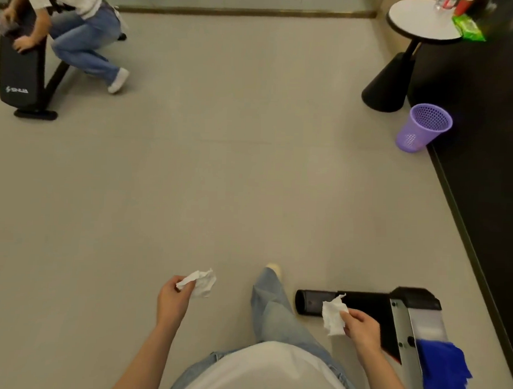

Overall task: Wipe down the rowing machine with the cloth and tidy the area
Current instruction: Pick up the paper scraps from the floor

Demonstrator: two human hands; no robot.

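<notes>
My left hand (171,300) holds a crumpled white tissue (201,282) over the bare floor at the bottom centre. My right hand (361,329) pinches a second crumpled white tissue (334,315) above the rowing machine's black end foot (312,302). The machine's grey rail (404,330) runs along the bottom right. A blue cloth (444,372) lies draped over that rail, apart from both hands.
A purple mesh wastebasket (423,127) leans against the black wall base at right, beside a round white side table (418,22) with a green wipes pack (467,27). Another person (78,28) crouches at a black bench (21,72) at top left. Open floor lies between.
</notes>
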